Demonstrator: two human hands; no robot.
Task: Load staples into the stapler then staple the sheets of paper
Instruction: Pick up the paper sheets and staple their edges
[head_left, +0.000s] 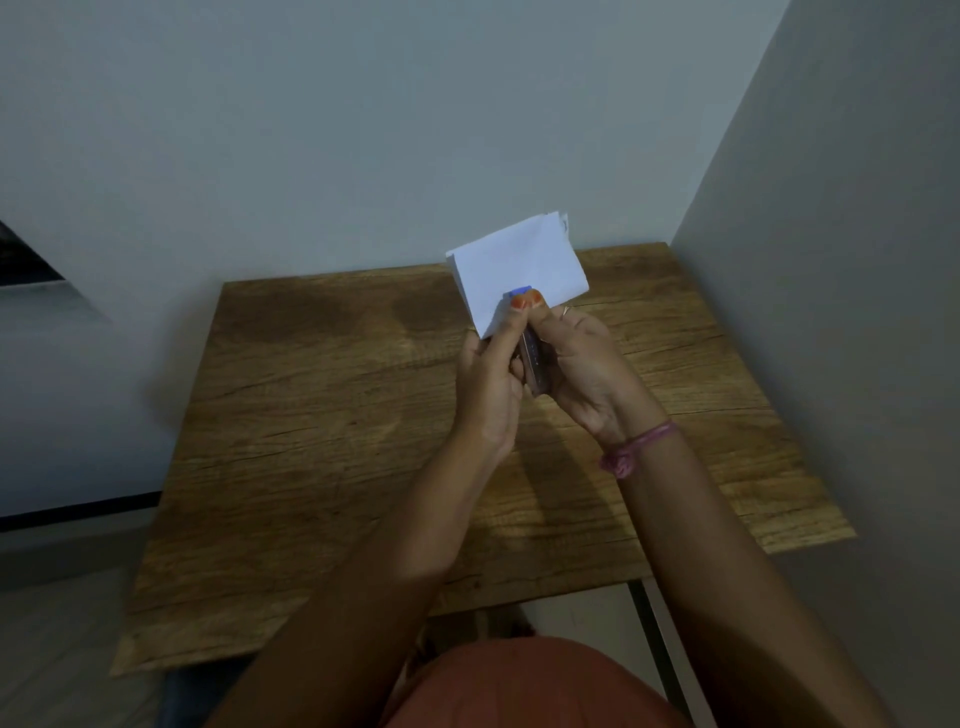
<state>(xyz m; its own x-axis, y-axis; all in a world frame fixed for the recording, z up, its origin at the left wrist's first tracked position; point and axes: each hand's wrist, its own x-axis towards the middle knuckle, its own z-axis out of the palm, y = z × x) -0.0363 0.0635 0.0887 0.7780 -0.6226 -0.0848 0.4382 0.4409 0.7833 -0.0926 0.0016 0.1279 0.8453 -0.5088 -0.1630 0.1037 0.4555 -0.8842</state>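
Observation:
A small stack of white paper sheets (514, 265) is held up above the far part of the wooden table (322, 415). A small stapler (532, 364) with a blue tip sits clamped over the stack's near edge, mostly hidden between my hands. My left hand (488, 384) grips the paper's lower left corner and the stapler's side. My right hand (582, 364) wraps the stapler from the right. Both thumbs press side by side on top of the stapler's front end. No loose staples are visible.
The table stands in a corner, with a wall right behind it and another wall along its right side. A black metal table leg (660, 654) shows at the near right. My lap in orange cloth (530, 686) lies below the near edge.

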